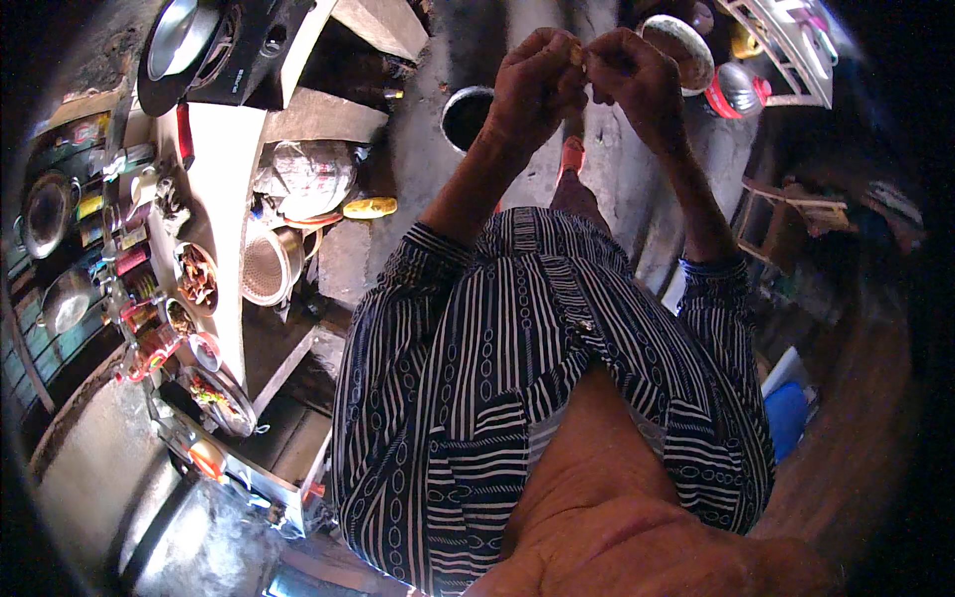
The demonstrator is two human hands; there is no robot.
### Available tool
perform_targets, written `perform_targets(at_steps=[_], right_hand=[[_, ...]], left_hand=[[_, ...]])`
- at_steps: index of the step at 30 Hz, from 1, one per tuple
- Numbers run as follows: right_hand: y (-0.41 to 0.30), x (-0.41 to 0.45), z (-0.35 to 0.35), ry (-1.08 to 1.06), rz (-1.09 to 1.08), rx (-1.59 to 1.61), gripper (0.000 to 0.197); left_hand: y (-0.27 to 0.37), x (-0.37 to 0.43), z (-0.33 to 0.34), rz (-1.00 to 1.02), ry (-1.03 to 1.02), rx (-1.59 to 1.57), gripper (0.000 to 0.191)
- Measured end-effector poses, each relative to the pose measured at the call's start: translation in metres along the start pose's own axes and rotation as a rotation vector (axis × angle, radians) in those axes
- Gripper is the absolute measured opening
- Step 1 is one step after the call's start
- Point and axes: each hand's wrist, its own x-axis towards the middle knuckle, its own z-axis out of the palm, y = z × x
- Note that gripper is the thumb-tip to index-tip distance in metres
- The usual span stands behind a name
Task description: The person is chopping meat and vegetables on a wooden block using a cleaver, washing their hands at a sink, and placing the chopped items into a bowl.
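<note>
At the top of the head view, my left hand and my right hand are raised close together over the grey floor. Between their fingertips is a small yellowish-orange piece, too small to name. The left fingers are closed on it; the right fingertips meet it, but their grip on it is partly hidden. Beneath and left of the hands, a dark round opening or vessel with a pale rim is partly covered by my left wrist. Just right of my right hand stands a round, pale-rimmed bowl.
A clear plastic bottle with a red label lies beside a white rack. On the left, a white counter bears a gas stove with a metal pan and several dishes of food. A perforated metal pot sits below it.
</note>
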Motion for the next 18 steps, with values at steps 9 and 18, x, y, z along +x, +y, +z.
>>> perform_targets(at_steps=[9, 18], right_hand=[[0.029, 0.072, -0.073, -0.113, -0.078, 0.13, 0.021], [0.077, 0.113, -0.117, -0.16, -0.227, 0.011, 0.016]], left_hand=[[-0.017, 0.087, 0.021, 0.045, -0.009, 0.024, 0.019], [-0.052, 0.139, 0.049, 0.18, 0.149, 0.076, 0.01]])
